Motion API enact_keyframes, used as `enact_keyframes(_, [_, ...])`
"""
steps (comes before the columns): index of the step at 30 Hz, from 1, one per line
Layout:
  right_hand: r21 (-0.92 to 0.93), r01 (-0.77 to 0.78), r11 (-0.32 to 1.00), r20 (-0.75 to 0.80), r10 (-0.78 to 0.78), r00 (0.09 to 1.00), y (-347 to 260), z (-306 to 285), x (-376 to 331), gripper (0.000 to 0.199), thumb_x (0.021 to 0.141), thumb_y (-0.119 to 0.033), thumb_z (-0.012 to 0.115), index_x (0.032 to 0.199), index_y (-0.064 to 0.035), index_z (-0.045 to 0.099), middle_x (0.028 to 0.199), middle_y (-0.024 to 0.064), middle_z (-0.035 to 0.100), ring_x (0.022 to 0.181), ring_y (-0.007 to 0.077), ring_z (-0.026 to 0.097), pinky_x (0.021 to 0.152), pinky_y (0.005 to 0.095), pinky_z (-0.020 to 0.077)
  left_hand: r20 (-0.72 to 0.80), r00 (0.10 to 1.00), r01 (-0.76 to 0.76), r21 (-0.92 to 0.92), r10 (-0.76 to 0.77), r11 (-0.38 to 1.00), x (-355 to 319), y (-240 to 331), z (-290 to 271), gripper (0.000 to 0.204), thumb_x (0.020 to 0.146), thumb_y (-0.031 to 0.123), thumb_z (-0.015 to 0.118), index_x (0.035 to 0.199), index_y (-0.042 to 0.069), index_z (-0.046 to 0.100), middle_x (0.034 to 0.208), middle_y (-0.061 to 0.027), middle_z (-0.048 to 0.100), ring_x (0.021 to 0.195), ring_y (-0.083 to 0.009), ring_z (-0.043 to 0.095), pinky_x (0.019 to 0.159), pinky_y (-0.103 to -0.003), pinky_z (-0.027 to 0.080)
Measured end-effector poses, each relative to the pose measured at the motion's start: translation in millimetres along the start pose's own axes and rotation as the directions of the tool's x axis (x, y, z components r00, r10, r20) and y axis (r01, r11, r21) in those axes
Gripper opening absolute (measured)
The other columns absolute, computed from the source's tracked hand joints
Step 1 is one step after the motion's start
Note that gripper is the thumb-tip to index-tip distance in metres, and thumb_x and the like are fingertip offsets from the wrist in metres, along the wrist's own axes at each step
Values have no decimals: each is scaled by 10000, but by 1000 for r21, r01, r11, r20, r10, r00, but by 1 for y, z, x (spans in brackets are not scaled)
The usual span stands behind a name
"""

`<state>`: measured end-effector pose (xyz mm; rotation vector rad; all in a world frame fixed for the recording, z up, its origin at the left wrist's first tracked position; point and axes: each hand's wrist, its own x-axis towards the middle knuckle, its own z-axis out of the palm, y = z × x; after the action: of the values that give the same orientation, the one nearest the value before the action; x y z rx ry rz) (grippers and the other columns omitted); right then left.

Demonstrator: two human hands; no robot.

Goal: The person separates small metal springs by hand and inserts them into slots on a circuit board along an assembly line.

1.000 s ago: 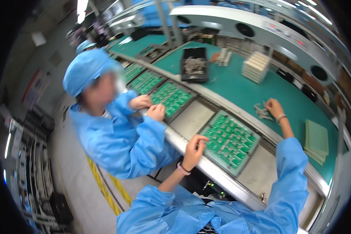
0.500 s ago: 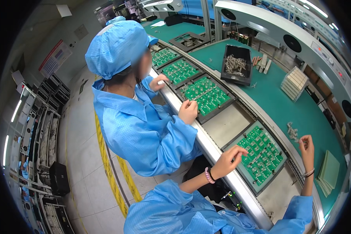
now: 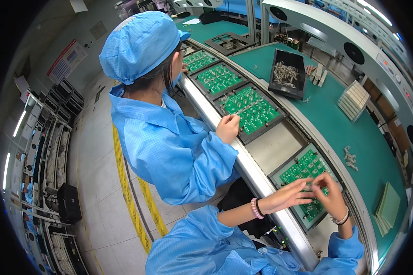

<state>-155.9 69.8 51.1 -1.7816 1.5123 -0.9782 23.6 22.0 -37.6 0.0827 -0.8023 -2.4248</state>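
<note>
My left hand (image 3: 287, 196) and my right hand (image 3: 331, 198) meet above a green circuit board (image 3: 313, 211) in a dark frame. The left has its fingers stretched out and apart, close to the right fingertips. My right hand is closed in a pinch; a small greyish thing seems to show between the two hands, too blurred to name. Both hands cover part of the board, which carries rows of small parts. To the right, a little pile of small metallic parts (image 3: 350, 158) lies on the green bench top (image 3: 321, 121).
At my left a co-worker in blue (image 3: 163, 151) bends over another framed board (image 3: 250, 110). A black bin (image 3: 285, 75) of metallic parts stands beyond the conveyor rail (image 3: 254, 176). A stack of pale blocks (image 3: 353, 101) and green sheets (image 3: 387, 208) rest on the bench.
My right hand has come left from beside the pile of parts to over the board. My left hand has moved right to meet it, its fingers stretching out. The co-worker's head has turned.
</note>
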Motion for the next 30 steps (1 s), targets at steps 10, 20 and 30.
enact_keyframes(10, [-343, 140, 929, 130, -101, 986, -19, -5, -21, 153, 850, -39, 619, 995, -27, 571, 878, 119, 523, 774, 273, 559, 713, 364, 452, 84, 981, 114, 489, -176, 865, 0, -7, 5, 305, 1055, 289, 393, 1176, 24, 484, 955, -58, 593, 800, -118, 635, 696, -240, 557])
enact_keyframes(20, [-322, 171, 931, 84, -152, 985, -25, -7, -37, 221, 801, -14, 671, 1003, -21, 582, 904, 133, 542, 812, 288, 556, 724, 361, 454, 135, 973, 100, 476, -185, 874, 4, -15, 4, 285, 1053, 309, 405, 1039, 44, 511, 814, -7, 542, 639, -56, 525, 582, -191, 471])
enact_keyframes(30, [-340, 273, 900, 35, -278, 960, -13, -22, -51, 240, 774, -38, 677, 1007, -60, 623, 980, 107, 615, 888, 261, 588, 788, 371, 453, 11, 989, 129, 398, -146, 908, 3, -10, 31, 295, 1030, 351, 465, 1126, 75, 501, 896, 17, 543, 799, -62, 536, 688, -192, 493])
